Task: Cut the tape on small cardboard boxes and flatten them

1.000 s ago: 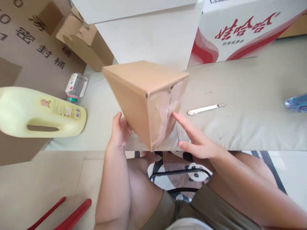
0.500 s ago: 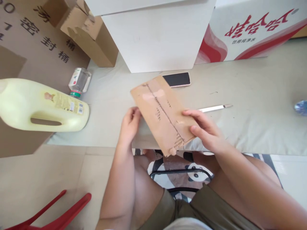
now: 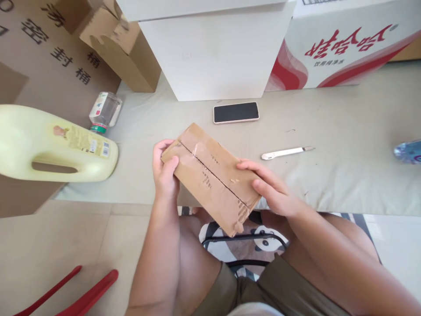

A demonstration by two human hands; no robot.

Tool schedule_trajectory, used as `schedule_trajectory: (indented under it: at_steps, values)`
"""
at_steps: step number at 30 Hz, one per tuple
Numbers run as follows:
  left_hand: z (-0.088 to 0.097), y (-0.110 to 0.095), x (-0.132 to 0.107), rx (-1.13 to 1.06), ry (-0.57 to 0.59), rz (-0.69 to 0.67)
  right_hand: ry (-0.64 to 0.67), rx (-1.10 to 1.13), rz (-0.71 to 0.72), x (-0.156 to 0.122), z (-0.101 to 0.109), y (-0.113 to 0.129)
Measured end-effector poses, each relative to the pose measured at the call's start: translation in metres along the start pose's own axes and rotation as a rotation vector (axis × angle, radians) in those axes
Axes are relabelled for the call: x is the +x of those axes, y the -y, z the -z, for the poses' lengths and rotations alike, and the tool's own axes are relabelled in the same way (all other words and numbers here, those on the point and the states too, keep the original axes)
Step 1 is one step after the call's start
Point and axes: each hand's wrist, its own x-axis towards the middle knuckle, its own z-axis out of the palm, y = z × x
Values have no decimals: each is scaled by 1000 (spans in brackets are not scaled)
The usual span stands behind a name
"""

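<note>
A small brown cardboard box [image 3: 210,177] with a taped centre seam lies tilted at the near edge of the table, its taped face up. My left hand [image 3: 165,171] grips its left end, thumb on top. My right hand [image 3: 269,186] holds its right end, fingers curled over the edge. A white utility knife [image 3: 285,152] lies on the table just beyond my right hand. A black phone [image 3: 236,112] lies face up behind the box.
A pale yellow jug [image 3: 55,147] lies on its side at left, a small clear bottle [image 3: 104,112] behind it. A white box [image 3: 213,48], brown cartons [image 3: 121,44] and a red-and-white carton [image 3: 342,48] line the back. A blue bottle [image 3: 408,151] shows at the right edge.
The box came down from standing on its corner to lying flat and low between my hands. My left hand shifted up to grip its left end. The phone is now uncovered.
</note>
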Motion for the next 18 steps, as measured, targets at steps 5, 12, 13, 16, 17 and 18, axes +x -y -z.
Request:
schedule_trajectory:
  at_steps: [5,12,13,16,17,18]
  values:
    - [-5,-3,0,-10,-96,26,4,19,18,0,0,-1]
    - [-9,-6,0,4,-160,28,13,7,-40,1,0,5]
    - [-9,-5,0,8,-155,22,11,0,-47,1,0,6]
    - [-9,-5,0,20,-141,17,11,-21,-38,1,-1,7]
    - [-9,-5,0,24,-139,16,11,-33,-24,0,-1,7]
    - [-9,-5,0,27,-137,16,6,-43,-7,0,-1,6]
